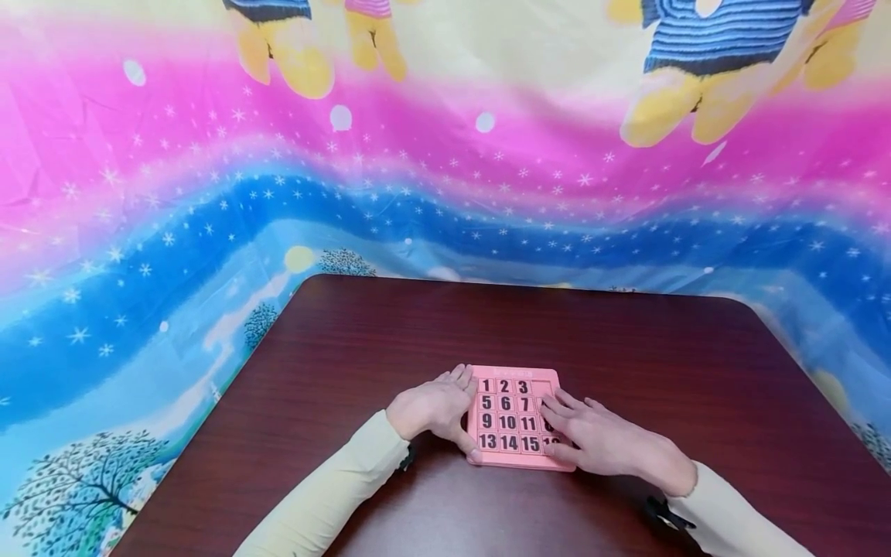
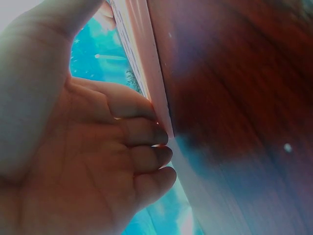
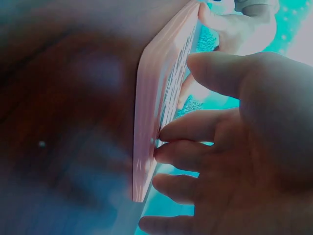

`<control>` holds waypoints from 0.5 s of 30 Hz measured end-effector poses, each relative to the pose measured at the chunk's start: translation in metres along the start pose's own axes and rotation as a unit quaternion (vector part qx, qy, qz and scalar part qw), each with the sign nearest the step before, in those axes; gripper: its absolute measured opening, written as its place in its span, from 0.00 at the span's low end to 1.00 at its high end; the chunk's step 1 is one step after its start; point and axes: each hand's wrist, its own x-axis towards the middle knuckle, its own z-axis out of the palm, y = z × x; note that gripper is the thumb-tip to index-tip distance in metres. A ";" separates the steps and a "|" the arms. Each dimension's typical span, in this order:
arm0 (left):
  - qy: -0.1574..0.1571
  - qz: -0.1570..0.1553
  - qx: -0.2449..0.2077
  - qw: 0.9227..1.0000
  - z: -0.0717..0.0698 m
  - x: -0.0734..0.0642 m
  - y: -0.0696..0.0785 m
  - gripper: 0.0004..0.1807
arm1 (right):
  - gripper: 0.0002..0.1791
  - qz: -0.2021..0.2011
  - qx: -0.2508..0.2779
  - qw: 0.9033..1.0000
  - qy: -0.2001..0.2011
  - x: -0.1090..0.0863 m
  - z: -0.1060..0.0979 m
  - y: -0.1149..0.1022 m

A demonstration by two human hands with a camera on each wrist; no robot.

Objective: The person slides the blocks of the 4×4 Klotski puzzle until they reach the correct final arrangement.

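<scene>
A pink number slide puzzle [image 1: 513, 460] lies flat on the table, with black numbers on its tiles. In the head view 1, 2, 3, then 5, 6, 7, then 9, 10, 11, then 13, 14, 15 read in rows. The top right slot is vacant; the rest of the right column is partly hidden by fingers. My left hand [image 1: 445, 406] rests along the puzzle's left edge, thumb at the near corner and fingertips touching the rim [image 2: 155, 73]. Over the right column lies my right hand [image 1: 602, 437], fingers extended and touching the puzzle's right side [image 3: 146, 147].
The dark reddish-brown table [image 1: 529, 325] has rounded far corners. Behind it hangs a colourful cloth [image 1: 445, 155] with snowflakes and cartoon figures. Dark bands [image 1: 668, 513] show at the pale sleeves [image 1: 334, 483].
</scene>
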 end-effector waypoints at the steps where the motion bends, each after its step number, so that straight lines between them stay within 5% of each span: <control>1: 0.001 0.000 0.000 1.000 0.000 0.000 0.000 0.70 | 0.37 -0.002 -0.004 1.000 0.003 -0.001 0.001 0.000; 15: 0.005 0.005 0.001 1.000 0.001 0.000 -0.001 0.70 | 0.37 0.002 -0.005 1.000 0.016 0.010 0.001 0.011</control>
